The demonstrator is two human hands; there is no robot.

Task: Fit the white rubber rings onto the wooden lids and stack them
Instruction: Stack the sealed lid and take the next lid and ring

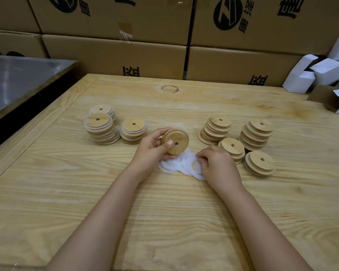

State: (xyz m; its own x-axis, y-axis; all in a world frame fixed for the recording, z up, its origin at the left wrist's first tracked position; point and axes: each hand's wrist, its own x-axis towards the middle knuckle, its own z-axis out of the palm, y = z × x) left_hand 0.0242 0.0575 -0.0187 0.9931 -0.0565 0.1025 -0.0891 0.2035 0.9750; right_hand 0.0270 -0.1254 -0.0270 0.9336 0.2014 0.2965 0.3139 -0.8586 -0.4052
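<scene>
Noted nearest: two bare forearms reaching in from the near edge across a pale wooden table (67,192). Just past mid-table, a loose pile of white rubber rings (181,163), lying flat and overlapping. On the right part of that pile, the right hand (217,165), fingers curled with tips down among the rings; cannot tell whether any one ring is pinched. At the left edge of the pile, the left hand (153,151), fingers and thumb clamped round a wooden lid (175,141), held raised and tilted on edge, its holed face toward the camera. Right of the hands, four stacks of plain lids (256,133), two nearer and low, two farther and taller, showing wood only. Left of the hands, three stacks of ringed lids (101,128), white edges showing between the discs, the farthest stack partly hidden behind the tallest. Beyond the far left corner, a grey metal surface (18,81). Behind the table, a wall of printed cardboard cartons (115,55). At far right, a heap of small white boxes (311,73).
</scene>
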